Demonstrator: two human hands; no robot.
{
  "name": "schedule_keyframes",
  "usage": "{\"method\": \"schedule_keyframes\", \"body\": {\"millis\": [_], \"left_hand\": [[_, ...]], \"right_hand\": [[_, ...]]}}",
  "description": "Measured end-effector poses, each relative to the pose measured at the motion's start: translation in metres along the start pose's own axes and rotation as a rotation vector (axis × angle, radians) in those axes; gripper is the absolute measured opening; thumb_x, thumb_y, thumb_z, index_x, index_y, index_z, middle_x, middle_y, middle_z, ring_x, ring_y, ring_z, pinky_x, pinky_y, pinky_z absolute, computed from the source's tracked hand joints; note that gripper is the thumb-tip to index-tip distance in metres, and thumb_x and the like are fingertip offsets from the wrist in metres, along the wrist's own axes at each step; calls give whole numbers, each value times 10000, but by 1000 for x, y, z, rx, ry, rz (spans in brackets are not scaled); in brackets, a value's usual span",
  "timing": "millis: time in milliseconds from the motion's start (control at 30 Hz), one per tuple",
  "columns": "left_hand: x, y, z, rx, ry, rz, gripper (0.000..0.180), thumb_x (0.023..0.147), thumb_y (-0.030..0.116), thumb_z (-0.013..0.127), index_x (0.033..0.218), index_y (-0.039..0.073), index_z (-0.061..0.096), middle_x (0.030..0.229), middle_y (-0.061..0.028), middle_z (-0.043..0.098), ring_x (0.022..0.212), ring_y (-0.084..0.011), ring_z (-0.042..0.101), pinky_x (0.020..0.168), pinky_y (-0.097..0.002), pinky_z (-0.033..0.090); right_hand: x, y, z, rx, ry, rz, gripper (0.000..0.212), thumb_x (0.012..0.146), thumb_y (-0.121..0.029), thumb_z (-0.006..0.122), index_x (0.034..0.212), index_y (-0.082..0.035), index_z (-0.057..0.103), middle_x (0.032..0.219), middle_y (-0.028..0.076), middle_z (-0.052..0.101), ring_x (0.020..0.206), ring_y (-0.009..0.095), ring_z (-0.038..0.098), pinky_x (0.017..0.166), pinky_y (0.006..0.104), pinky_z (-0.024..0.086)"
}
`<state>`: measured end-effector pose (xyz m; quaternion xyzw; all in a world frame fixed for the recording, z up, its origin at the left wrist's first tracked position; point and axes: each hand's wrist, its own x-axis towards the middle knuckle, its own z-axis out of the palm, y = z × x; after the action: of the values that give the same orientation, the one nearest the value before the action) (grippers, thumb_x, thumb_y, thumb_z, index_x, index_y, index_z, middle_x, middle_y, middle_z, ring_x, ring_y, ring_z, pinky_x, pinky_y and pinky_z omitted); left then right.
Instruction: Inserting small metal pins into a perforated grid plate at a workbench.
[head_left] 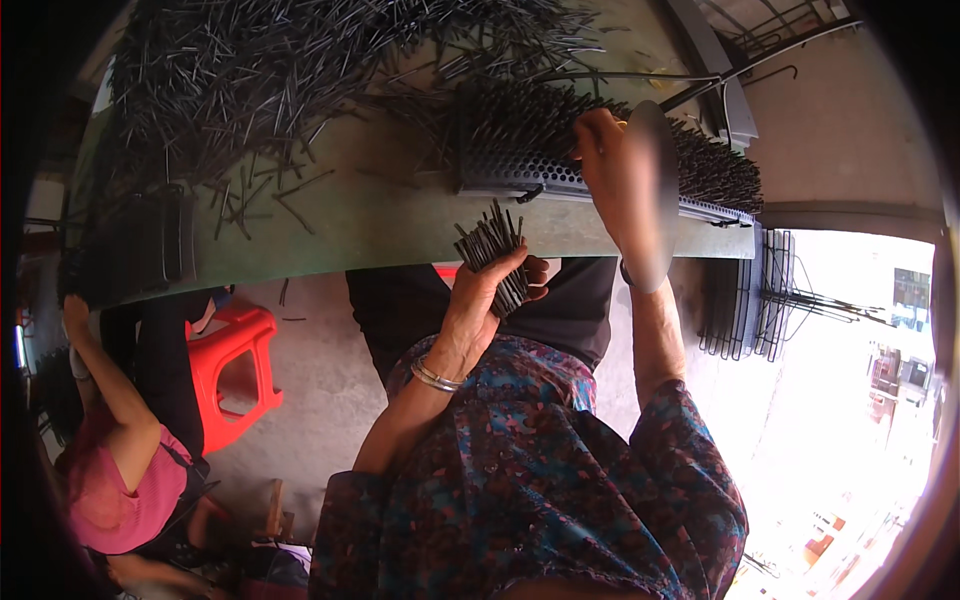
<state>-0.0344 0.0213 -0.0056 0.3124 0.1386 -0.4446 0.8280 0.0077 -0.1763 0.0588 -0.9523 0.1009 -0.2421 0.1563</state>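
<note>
Dark rods (484,241) bundled in my left hand (490,272), just off the table (390,230) edge, could spill if that wrapped grip slackens; right hand (613,180) at the perforated rack (525,172), finger closure I can't tell, might snag standing rods (720,172).

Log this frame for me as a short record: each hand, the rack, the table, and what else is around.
Left hand: the left hand grips a bundle of thin dark rods
Right hand: the right hand is at the long black perforated rack, fingers bent; whether it holds a rod is unclear
Rack: densely filled with upright or leaning dark rods
Table: green-topped table, bearing a large loose heap of dark rods
Nearby: red plastic stool; co-worker in a pink shirt, at the left
</note>
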Motion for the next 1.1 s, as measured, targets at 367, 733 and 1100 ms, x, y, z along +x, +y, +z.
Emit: {"method": "schedule_keyframes", "body": {"millis": [367, 733, 1100], "left_hand": [[4, -4, 1, 17, -19, 77, 179, 912, 162, 673, 1021, 23, 640, 821, -102, 678, 646, -156, 621, 544, -299, 511], [-1, -1, 5, 31, -34, 95, 194, 924, 192, 666, 1021, 28, 634, 872, -110, 692, 673, -155, 629, 557, -280, 508], [-3, 3, 15, 121, 11, 65, 223, 899, 222, 699, 1025, 44, 651, 905, -97, 710, 762, -170, 679, 593, -295, 530]], "right_hand": [[0, 5, 8, -54, -24, 2, 123, 908, -188, 629, 941, -83, 685, 814, 93, 634, 741, 283, 638, 631, 371, 489], [-24, -1, 18, -174, 135, -86, 194, 888, -192, 677, 1044, -88, 727, 972, 98, 615, 769, 293, 626, 681, 361, 492], [-68, -19, -26, 709, -526, 304, 159, 912, -92, 634, 1008, 25, 682, 872, 63, 656, 792, 132, 630, 682, 273, 484]]}}
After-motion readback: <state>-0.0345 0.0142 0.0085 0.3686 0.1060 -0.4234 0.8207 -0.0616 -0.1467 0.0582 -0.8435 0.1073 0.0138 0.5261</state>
